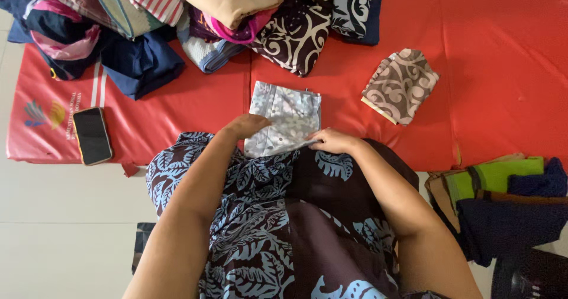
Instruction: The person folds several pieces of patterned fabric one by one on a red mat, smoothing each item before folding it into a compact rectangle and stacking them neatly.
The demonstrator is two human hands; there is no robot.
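Folded pale grey floral cloth lies on the red mat, at its near edge, right in front of the person's lap. Both hands rest on the cloth's near end: the left hand lies flat on its left corner with fingers together and curved down, gripping nothing; the right hand presses its lower right corner, fingers stretched toward the fabric, also not closed around it. Well to the right of the cloth lies a folded brown and cream swirl-patterned cloth. A heap of unfolded clothes fills the far side of the mat. A black phone lies on the mat's left end. A stack of folded garments sits off the mat to the right.
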